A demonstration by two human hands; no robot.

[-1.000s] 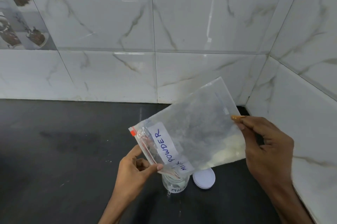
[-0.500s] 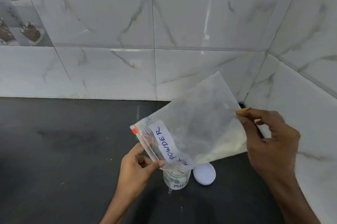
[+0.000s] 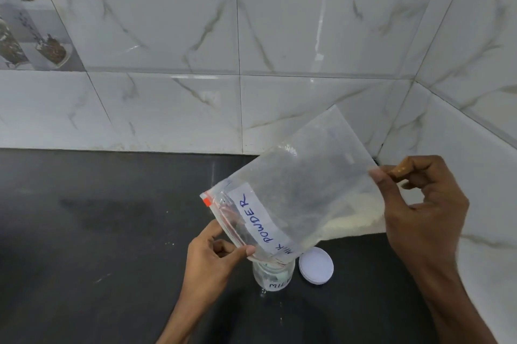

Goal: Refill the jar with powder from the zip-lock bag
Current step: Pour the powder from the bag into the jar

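A clear zip-lock bag [image 3: 302,189] labelled "MILK POWDER" is tilted with its red-striped mouth down over a small glass jar [image 3: 273,273]. Pale powder lies along the bag's lower right edge. My left hand [image 3: 215,257] pinches the bag's mouth just above the jar. My right hand [image 3: 419,209] pinches the bag's raised bottom corner between thumb and fingers. The open jar stands on the black counter [image 3: 98,231]; its rim is hidden behind the bag's mouth.
The jar's white lid [image 3: 316,265] lies flat on the counter just right of the jar. Marble-tiled walls [image 3: 279,35] close off the back and right side, meeting in a corner behind the bag.
My right hand has shifted its pinch on the bag's bottom corner and the bag tilts a little steeper. The mouth stays over the jar in my left hand.
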